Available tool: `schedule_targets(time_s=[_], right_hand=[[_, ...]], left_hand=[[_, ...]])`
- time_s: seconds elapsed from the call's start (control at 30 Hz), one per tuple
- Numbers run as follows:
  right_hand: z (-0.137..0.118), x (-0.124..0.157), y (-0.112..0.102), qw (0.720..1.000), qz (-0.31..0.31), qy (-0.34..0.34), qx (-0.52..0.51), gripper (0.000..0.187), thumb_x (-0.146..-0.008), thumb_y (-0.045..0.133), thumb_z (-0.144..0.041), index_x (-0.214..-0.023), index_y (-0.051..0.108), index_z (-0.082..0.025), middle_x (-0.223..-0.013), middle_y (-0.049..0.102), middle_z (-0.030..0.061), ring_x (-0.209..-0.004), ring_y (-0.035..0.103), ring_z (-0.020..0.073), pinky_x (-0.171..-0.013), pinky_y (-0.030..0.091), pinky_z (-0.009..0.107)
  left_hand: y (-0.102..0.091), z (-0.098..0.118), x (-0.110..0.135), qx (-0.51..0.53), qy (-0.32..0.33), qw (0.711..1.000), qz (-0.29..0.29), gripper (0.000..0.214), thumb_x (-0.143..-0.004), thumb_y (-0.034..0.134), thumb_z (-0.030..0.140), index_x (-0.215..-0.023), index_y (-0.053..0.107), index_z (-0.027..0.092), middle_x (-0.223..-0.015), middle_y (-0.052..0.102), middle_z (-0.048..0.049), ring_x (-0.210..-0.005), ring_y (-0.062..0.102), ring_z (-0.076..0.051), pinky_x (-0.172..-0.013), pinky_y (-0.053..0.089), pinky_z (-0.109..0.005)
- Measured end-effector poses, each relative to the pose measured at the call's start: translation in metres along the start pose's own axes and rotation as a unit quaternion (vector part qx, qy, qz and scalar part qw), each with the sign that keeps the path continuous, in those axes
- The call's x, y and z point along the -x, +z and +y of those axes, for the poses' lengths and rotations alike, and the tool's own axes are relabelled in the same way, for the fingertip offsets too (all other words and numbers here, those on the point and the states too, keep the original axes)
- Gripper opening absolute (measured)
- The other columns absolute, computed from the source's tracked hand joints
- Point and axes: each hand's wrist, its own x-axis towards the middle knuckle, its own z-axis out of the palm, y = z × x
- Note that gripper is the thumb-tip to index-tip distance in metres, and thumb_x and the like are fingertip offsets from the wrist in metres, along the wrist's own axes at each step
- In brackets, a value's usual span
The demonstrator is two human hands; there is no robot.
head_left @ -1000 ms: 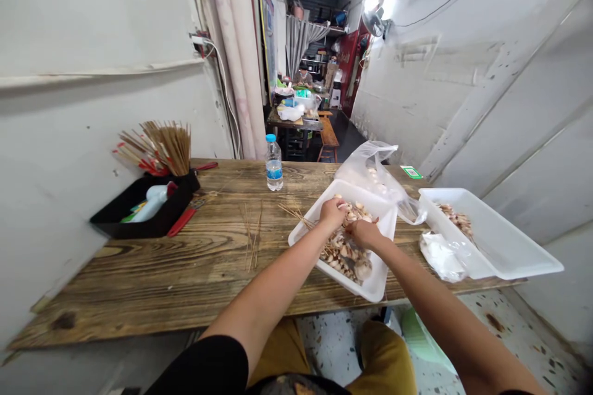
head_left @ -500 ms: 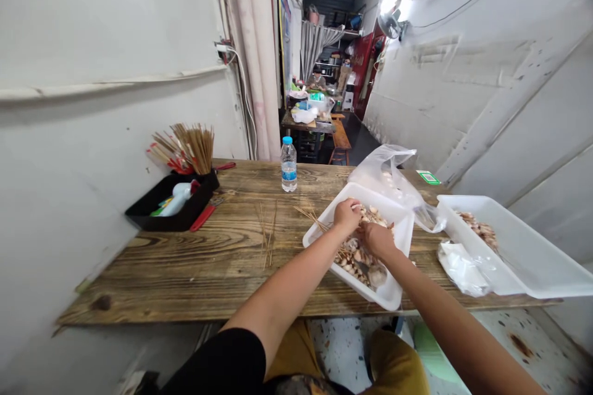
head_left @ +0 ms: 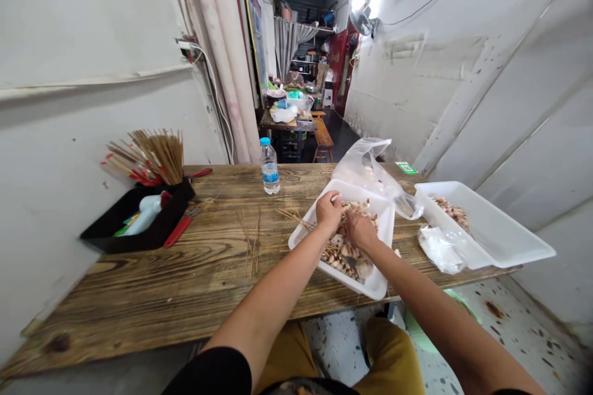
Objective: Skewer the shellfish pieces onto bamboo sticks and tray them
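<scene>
Both my hands are inside a white plastic tray [head_left: 386, 247] of small pale and brownish food pieces [head_left: 340, 262], some threaded on thin wooden skewers [head_left: 293, 217]. At the tray's left side, my left hand [head_left: 328, 210] is closed, with a small whitish piece showing at its fingertips. My right hand [head_left: 361, 229] is just beside it, fingers curled down among the pieces; what they grip is hidden. Several skewers stick out over the tray's left rim, and some bare bamboo skewers [head_left: 251, 244] lie loose on the wooden table.
A water bottle [head_left: 269, 166] stands behind the loose skewers. To the left is a black box [head_left: 134, 222] with bundled skewers [head_left: 162, 154] and a red-handled tool [head_left: 177, 232]. A clear plastic bag [head_left: 365, 166], a white packet [head_left: 440, 249] and a second white tray [head_left: 504, 228] are on the right.
The view has swung to the right, so the scene sits further left. My hands remain in the tray, slightly further apart, the right one lower among the pieces.
</scene>
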Motion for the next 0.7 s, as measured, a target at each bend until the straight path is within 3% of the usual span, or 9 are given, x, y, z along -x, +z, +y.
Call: schedule_targets(time_s=[0.1,0.17,0.23,0.33,0.4,0.5,0.57,0.63,0.7], right_hand=[[0.006,-0.003,0.000,0.986,0.114,0.033,-0.114,0.029,-0.091,0.042,-0.025,-0.107,0.063,-0.013,-0.094,0.073,0.0135,-0.087,0.068,0.0216,-0.077,0.045,0.027],[0.015,-0.008,0.003,0.956,0.194,0.064,-0.213,0.030,-0.091,0.041,-0.034,-0.101,0.063,-0.015,-0.090,0.073,0.0120,-0.084,0.068,0.0213,-0.077,0.046,0.028],[0.025,-0.014,0.005,0.903,0.261,0.077,-0.333,0.029,-0.089,0.043,-0.039,-0.096,0.059,-0.016,-0.091,0.072,0.0113,-0.080,0.067,0.0196,-0.077,0.048,0.029],[0.035,-0.017,0.003,0.785,0.310,0.051,-0.534,0.025,-0.084,0.048,-0.043,-0.095,0.045,-0.021,-0.099,0.071,0.0102,-0.060,0.062,0.0124,-0.061,0.049,0.026],[0.035,-0.015,-0.004,0.707,0.306,0.025,-0.637,0.032,-0.081,0.055,-0.044,-0.097,0.037,-0.024,-0.101,0.072,0.0069,-0.044,0.052,0.0073,-0.045,0.042,0.022],[0.026,-0.006,-0.015,0.640,0.261,0.018,-0.722,0.040,-0.074,0.065,-0.042,-0.099,0.039,-0.025,-0.093,0.073,0.0016,-0.034,0.040,0.0039,-0.033,0.026,0.017],[0.018,0.000,-0.017,0.618,0.229,0.037,-0.751,0.039,-0.070,0.070,-0.043,-0.094,0.046,-0.023,-0.079,0.072,-0.0007,-0.033,0.038,0.0035,-0.031,0.020,0.016],[0.010,0.004,-0.014,0.612,0.183,0.065,-0.767,0.038,-0.066,0.074,-0.045,-0.085,0.051,-0.021,-0.057,0.064,-0.0047,-0.031,0.034,0.0038,-0.030,0.017,0.016],[0.006,0.006,-0.009,0.614,0.123,0.083,-0.775,0.039,-0.062,0.076,-0.048,-0.078,0.054,-0.020,-0.042,0.052,-0.0080,-0.030,0.032,0.0044,-0.030,0.017,0.017]], left_hand=[[0.000,0.001,0.001,-0.005,0.006,1.000,-0.004,0.022,-0.079,0.059,0.012,-0.096,0.072,0.018,-0.085,0.071,-0.0072,-0.085,0.065,-0.020,-0.088,0.048,-0.032],[0.000,0.001,0.001,-0.013,0.000,1.000,-0.012,0.023,-0.078,0.060,0.011,-0.095,0.073,0.017,-0.087,0.072,-0.0078,-0.085,0.065,-0.020,-0.089,0.047,-0.033],[0.001,0.001,0.003,-0.037,-0.013,0.998,-0.042,0.022,-0.075,0.061,0.008,-0.090,0.074,0.017,-0.090,0.073,-0.0081,-0.087,0.065,-0.021,-0.090,0.047,-0.033],[0.001,0.002,0.008,-0.118,-0.020,0.983,-0.140,0.020,-0.073,0.061,0.005,-0.079,0.075,0.018,-0.091,0.074,-0.0077,-0.091,0.065,-0.022,-0.091,0.046,-0.032],[0.001,0.003,0.012,-0.174,0.002,0.960,-0.221,0.019,-0.073,0.061,0.006,-0.076,0.075,0.019,-0.090,0.074,-0.0070,-0.092,0.065,-0.023,-0.091,0.045,-0.032],[0.001,0.005,0.014,-0.181,0.040,0.945,-0.268,0.018,-0.077,0.060,0.012,-0.078,0.075,0.020,-0.090,0.074,-0.0058,-0.093,0.064,-0.023,-0.091,0.045,-0.032],[0.003,0.008,0.013,-0.105,0.024,0.967,-0.232,0.016,-0.081,0.059,0.019,-0.083,0.075,0.021,-0.093,0.074,-0.0056,-0.095,0.064,-0.022,-0.091,0.045,-0.031],[0.004,0.012,0.012,0.030,-0.036,0.979,-0.198,0.018,-0.085,0.058,0.028,-0.087,0.074,0.020,-0.094,0.073,-0.0063,-0.092,0.064,-0.021,-0.085,0.046,-0.030],[0.005,0.017,0.011,0.173,-0.106,0.958,-0.203,0.022,-0.087,0.059,0.035,-0.089,0.072,0.017,-0.091,0.072,-0.0072,-0.080,0.064,-0.017,-0.074,0.047,-0.027]])
